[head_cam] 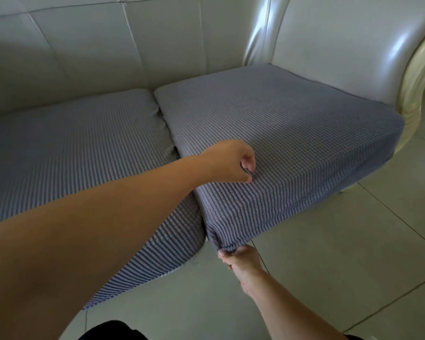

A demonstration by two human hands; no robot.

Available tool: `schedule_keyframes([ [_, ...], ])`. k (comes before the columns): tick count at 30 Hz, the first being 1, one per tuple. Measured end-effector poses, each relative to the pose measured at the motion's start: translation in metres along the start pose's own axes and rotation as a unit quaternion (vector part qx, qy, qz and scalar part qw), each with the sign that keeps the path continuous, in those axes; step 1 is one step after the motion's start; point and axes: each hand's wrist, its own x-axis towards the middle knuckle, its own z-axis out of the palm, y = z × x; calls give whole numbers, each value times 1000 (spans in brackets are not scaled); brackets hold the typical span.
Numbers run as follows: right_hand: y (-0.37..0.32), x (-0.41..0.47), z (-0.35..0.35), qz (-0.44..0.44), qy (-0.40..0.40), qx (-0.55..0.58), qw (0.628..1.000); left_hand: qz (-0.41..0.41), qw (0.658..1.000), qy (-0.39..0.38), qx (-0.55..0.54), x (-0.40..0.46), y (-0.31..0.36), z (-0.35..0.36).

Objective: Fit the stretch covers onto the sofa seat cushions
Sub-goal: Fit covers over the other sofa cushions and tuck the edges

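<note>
Two seat cushions lie side by side on a pale leather sofa (133,45), both in grey-blue ribbed stretch covers. On the right cushion (292,123), my left hand (231,160) pinches a small fold of the cover on the top face near the front left corner. Below that corner, my right hand (241,258) grips the cover's bunched lower edge from underneath. The left cushion (71,148) sits covered, with my left forearm crossing over its front part.
The sofa's glossy right armrest (353,57) rises beside the right cushion, with a cream curved trim (417,82) at its front. Pale floor tiles (341,253) spread in front of the sofa. A dark garment edge (113,331) shows at the bottom.
</note>
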Motion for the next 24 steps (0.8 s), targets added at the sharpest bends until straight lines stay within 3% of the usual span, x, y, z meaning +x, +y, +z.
schedule_keyframes([
  [4,4,20,16,25,68,67,995,-17,1000,13,10,-10,-17,-6],
  [10,4,20,25,62,108,66,990,-55,998,30,31,-24,-41,-17],
  [13,-11,16,34,111,102,182,972,-65,997,27,34,-28,-43,-17],
  [16,-21,-7,32,141,67,202,967,-65,997,30,32,-34,-46,-19],
  [19,-40,-30,25,168,2,170,971,-91,991,14,98,-37,-50,-26],
  [21,-61,-42,25,157,-43,88,983,-121,978,9,172,-41,-56,-29],
  [24,-94,-61,28,55,-50,-35,997,-155,959,10,235,-48,-67,-27],
])
